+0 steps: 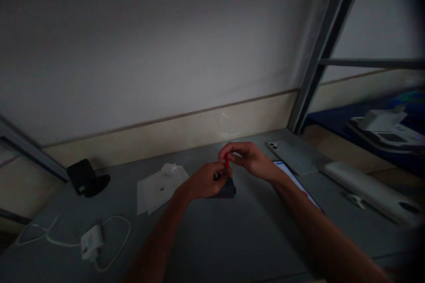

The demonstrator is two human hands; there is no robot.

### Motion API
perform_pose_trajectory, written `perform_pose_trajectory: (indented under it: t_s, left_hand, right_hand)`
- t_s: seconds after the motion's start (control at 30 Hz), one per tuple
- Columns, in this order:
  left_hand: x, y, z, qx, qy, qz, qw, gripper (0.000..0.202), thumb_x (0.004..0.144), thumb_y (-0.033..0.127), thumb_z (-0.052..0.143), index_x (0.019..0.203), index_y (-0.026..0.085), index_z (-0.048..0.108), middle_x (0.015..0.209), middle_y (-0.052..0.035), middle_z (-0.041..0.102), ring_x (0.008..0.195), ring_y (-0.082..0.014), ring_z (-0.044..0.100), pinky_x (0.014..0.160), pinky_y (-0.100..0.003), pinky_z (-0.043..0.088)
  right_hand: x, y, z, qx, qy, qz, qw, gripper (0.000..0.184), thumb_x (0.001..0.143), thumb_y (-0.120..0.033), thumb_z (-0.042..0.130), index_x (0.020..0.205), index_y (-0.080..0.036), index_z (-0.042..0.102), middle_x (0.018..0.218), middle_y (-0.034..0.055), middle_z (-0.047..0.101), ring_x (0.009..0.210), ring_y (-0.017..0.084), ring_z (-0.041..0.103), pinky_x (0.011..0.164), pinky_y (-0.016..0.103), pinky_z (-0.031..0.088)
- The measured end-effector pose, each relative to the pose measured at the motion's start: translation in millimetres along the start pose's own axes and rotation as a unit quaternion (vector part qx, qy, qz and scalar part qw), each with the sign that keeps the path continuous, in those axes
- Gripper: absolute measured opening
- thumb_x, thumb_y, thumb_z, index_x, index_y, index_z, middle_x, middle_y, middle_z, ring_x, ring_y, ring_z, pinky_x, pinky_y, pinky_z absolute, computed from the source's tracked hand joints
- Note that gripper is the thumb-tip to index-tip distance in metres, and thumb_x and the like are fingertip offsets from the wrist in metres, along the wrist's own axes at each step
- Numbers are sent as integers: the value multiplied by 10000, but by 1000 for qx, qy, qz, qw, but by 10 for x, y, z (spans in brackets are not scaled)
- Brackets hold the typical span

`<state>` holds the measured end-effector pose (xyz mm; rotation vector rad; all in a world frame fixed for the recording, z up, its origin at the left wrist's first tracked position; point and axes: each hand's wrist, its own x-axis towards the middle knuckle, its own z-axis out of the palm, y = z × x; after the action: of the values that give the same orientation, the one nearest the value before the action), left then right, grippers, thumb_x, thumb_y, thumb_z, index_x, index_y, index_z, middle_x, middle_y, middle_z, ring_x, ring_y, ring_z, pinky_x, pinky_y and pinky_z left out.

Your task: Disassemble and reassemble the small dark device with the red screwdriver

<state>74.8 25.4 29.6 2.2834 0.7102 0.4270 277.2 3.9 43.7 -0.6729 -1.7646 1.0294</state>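
While our two hands meet over a small dark block (227,191) on the surface (229,239), the handling looks underway rather than finished: the red piece (227,160) stands roughly upright in our grasp, not yet set down. How much is left we cannot judge, since our fingers hide its lower end. Our right hand (247,158) has its fingers closed in a pinch on that red piece, from the right and far side. Our left hand (206,180), just beside it on the left, has fingers curled nearly together and seems to pinch a small dark piece (220,175), too hidden to identify. To the left lie white sheets (156,196); to the right, a lit phone (292,177) lies partly behind our forearm.
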Motion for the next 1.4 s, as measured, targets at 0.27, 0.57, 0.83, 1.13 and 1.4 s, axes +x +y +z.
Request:
perform_pose_trajectory:
  t_s: [0.27,0.57,0.83,1.13,1.4]
  left_hand:
    - [-7,9,-4,-3,-2,-2,1000,138,912,162,519,975,165,642,855,-28,658,748,-131,594,700,-244,443]
    - [6,-12,2,7,0,-7,1000,150,900,156,520,995,169,636,893,-39,673,767,-140,611,722,-258,462]
    - [-2,-25,18,-1,5,-1,1000,151,897,141,520,985,167,639,869,-29,664,752,-134,597,707,-251,448]
    - [5,-14,10,-5,-2,-2,1000,141,898,148,520,971,158,641,851,-30,650,755,-135,592,710,-251,447]
    - [7,-40,25,-9,2,-3,1000,143,913,169,511,981,167,637,850,-26,656,736,-132,591,698,-251,444]
  right_hand:
    - [-1,-1,-26,-12,12,-1,1000,150,944,-297,622,921,-187,722,853,30,665,793,165,634,788,320,488]
    - [13,11,12,-38,38,-36,998,137,912,-310,665,916,-193,736,917,44,644,805,161,621,779,314,484]
    - [8,40,-26,-35,24,-10,999,186,950,-316,600,963,-186,733,926,54,699,856,184,642,813,338,493]
    - [4,19,-18,-23,22,0,999,132,936,-276,623,932,-185,718,864,34,684,797,166,634,784,321,482]
    - [27,34,3,-59,51,-36,996,127,900,-302,675,946,-203,740,922,40,655,824,162,613,781,309,478]
